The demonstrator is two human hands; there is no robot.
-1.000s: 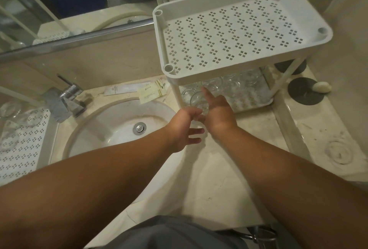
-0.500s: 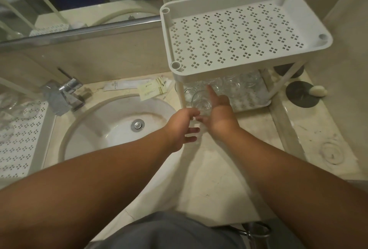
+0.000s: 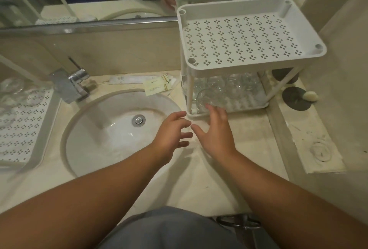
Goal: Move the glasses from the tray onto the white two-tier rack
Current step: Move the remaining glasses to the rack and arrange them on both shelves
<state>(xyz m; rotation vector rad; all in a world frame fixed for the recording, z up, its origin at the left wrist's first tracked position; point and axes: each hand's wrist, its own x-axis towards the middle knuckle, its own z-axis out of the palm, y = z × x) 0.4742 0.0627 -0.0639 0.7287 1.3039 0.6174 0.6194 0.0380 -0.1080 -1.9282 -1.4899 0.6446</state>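
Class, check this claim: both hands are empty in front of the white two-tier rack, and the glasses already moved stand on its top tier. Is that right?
One detail is wrong. The head view shows the glasses standing on the bottom tier of the white two-tier rack; its top tier holds nothing. The rest stands: the left hand and right hand are both empty in front of the rack.

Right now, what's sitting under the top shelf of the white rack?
Clear glasses stand on the lower tier of the rack. The top shelf covers the back ones, so their number can't be told.
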